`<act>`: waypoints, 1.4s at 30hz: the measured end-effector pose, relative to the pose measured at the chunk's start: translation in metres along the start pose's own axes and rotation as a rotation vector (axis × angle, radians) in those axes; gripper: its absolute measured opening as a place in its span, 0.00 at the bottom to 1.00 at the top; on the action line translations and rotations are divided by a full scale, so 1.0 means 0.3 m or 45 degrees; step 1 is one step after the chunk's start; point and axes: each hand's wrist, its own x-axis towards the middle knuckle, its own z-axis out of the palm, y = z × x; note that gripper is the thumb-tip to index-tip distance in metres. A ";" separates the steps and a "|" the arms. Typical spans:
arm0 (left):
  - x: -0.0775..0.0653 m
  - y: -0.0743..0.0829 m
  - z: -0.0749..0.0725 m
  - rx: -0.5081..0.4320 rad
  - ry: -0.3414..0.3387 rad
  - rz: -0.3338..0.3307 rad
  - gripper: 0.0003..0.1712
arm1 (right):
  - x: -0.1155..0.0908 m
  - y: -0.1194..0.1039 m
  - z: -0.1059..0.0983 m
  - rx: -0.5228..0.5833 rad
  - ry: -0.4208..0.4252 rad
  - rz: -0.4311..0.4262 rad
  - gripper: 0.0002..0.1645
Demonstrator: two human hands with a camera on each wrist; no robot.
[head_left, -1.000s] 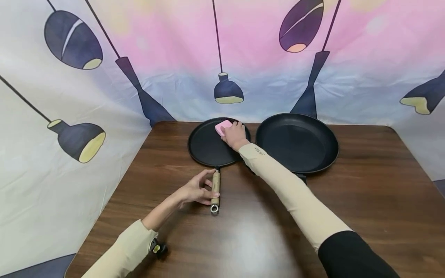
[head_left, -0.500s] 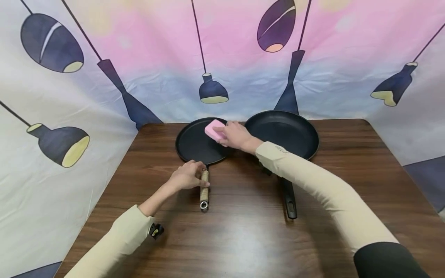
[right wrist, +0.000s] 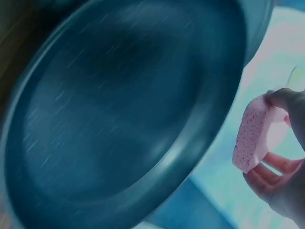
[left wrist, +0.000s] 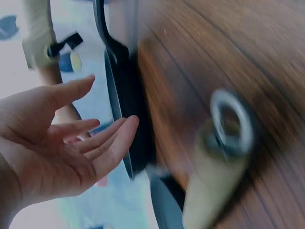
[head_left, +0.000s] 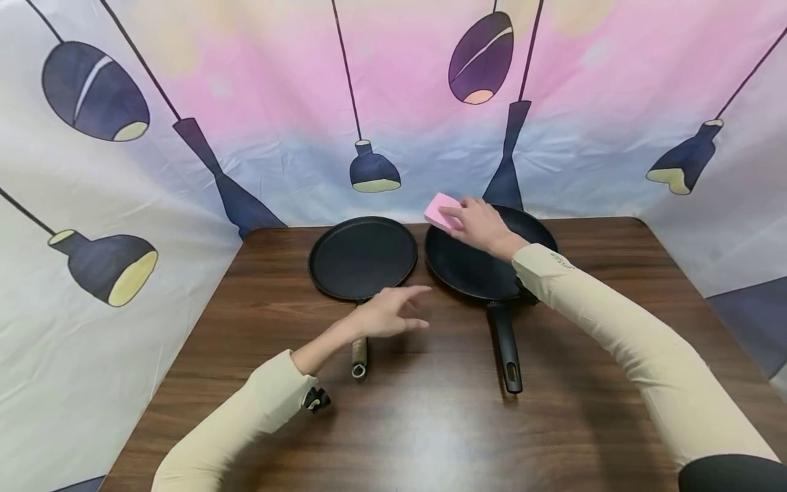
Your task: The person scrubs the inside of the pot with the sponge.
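My right hand [head_left: 486, 224] pinches a pink sponge [head_left: 443, 212] above the left rim of the deep black frying pan [head_left: 458, 263]. In the right wrist view the porous sponge [right wrist: 252, 133] sits between thumb and fingers, apart from the pan [right wrist: 119, 114]. My left hand [head_left: 390, 312] holds nothing; its fingers stretch out to the right over the table. Below it lies the wooden handle [head_left: 359, 352] of the flat black griddle pan [head_left: 363, 256], partly covered by the hand. In the left wrist view the loosely spread hand [left wrist: 71, 138] is apart from the handle's metal ring [left wrist: 232, 119].
The frying pan's black handle [head_left: 505, 348] points toward the front of the brown wooden table [head_left: 418, 424]. Behind the table's back edge hangs a cloth backdrop [head_left: 277, 82] printed with lamps. A small black camera [head_left: 316, 400] is strapped at the left wrist.
My right hand has lifted the sponge off the griddle pan and carried it right, over the frying pan. My left hand has let go of the wooden handle and moved right.
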 end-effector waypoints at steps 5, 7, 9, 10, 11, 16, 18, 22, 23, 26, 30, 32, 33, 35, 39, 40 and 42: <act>0.032 0.051 0.070 -0.049 -0.127 0.095 0.40 | -0.018 0.101 0.050 -0.047 -0.174 0.016 0.32; 0.047 0.073 0.099 -0.132 -0.166 0.095 0.41 | -0.025 0.136 0.070 -0.057 -0.279 -0.014 0.32; 0.058 0.097 0.127 -0.321 -0.240 0.056 0.41 | -0.031 0.164 0.089 -0.080 -0.375 -0.071 0.33; 0.062 0.109 0.143 -0.438 -0.282 0.027 0.41 | -0.034 0.177 0.098 -0.091 -0.415 -0.101 0.33; 0.066 0.120 0.158 -0.541 -0.319 -0.003 0.41 | -0.037 0.188 0.108 -0.107 -0.438 -0.136 0.34; 0.097 0.160 0.213 -0.929 -0.448 -0.152 0.41 | -0.032 0.230 0.135 -0.162 -0.406 -0.208 0.34; 0.122 0.164 0.217 -1.027 -0.480 -0.187 0.40 | -0.020 0.245 0.132 -0.190 -0.364 -0.209 0.33; 0.170 0.167 0.223 -1.223 -0.565 -0.255 0.42 | 0.001 0.273 0.114 -0.237 -0.343 -0.174 0.32; 0.178 0.169 0.228 -1.257 -0.577 -0.265 0.43 | 0.003 0.278 0.108 -0.240 -0.348 -0.155 0.32; 0.194 0.183 0.252 -1.398 -0.585 -0.293 0.46 | 0.006 0.298 0.102 -0.249 -0.348 -0.107 0.33; 0.204 0.207 0.281 -1.568 -0.544 -0.354 0.47 | 0.003 0.325 0.106 -0.289 -0.280 -0.089 0.32; 0.201 0.216 0.294 -1.617 -0.524 -0.387 0.47 | -0.006 0.335 0.108 -0.322 -0.238 -0.085 0.31; 0.199 0.220 0.299 -1.629 -0.516 -0.398 0.47 | -0.013 0.340 0.107 -0.345 -0.221 -0.078 0.30; 0.194 0.224 0.309 -1.649 -0.502 -0.407 0.48 | -0.028 0.350 0.101 -0.387 -0.205 -0.056 0.28; 0.186 0.227 0.323 -1.645 -0.459 -0.374 0.48 | -0.065 0.361 0.063 -0.472 -0.212 -0.005 0.23; 0.185 0.227 0.326 -1.647 -0.445 -0.371 0.48 | -0.073 0.359 0.048 -0.492 -0.228 0.006 0.22; 0.184 0.226 0.329 -1.650 -0.417 -0.372 0.49 | -0.087 0.348 0.011 -0.526 -0.277 0.029 0.18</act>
